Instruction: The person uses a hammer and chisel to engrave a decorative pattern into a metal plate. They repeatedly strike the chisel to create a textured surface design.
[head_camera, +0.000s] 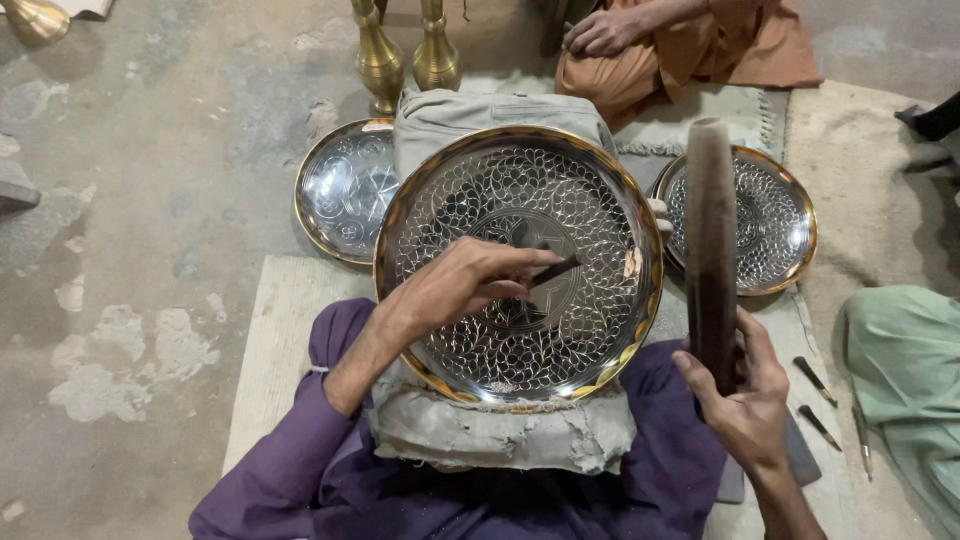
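A large round metal plate (600, 200) with engraved leaf patterns and a brass rim rests tilted on a grey padded cushion (500, 435) over my lap. My left hand (455, 285) lies on the plate's middle, pinching a thin dark chisel (555, 270) whose tip touches the central design. My right hand (745, 395) grips the lower end of a long dark wooden mallet (710, 240), held upright beside the plate's right edge.
Two more engraved plates lie on the floor, one at the left (340, 190) and one at the right (775, 220). Brass vases (408, 55) stand behind. Another person in orange (680, 45) sits opposite. Small chisels (820, 400) lie at the right by green cloth (905, 380).
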